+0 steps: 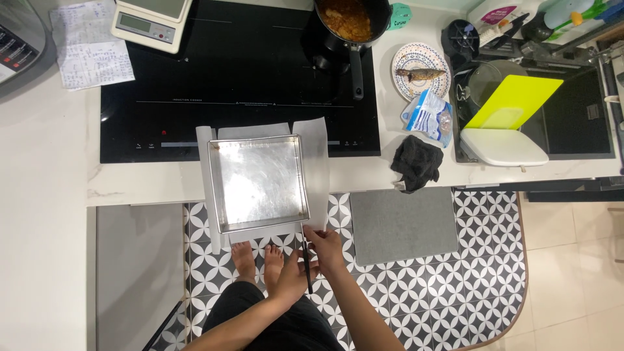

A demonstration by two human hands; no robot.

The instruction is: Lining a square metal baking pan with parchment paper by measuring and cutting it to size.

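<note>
A square metal baking pan (260, 183) sits on a sheet of white baking paper (318, 162) at the counter's near edge, partly over the black hob (247, 78). The paper sticks out past the pan on all sides and overhangs the counter. My left hand (292, 281) is just below the pan's near right corner, closed around a thin dark pen-like stick (306, 260) that points up toward that corner. Right beside it, my right hand (326, 249) pinches the paper's near edge. My bare feet show below the pan.
A white kitchen scale (151, 23) and handwritten notes (91, 47) lie at the back left. A black pan of food (351, 19), a plate with a fish (421, 70), a plastic bag (429, 117), a black cloth (416, 162), a yellow-green cutting board (513, 101) and a sink (578, 123) fill the right. A grey mat (403, 224) lies on the floor.
</note>
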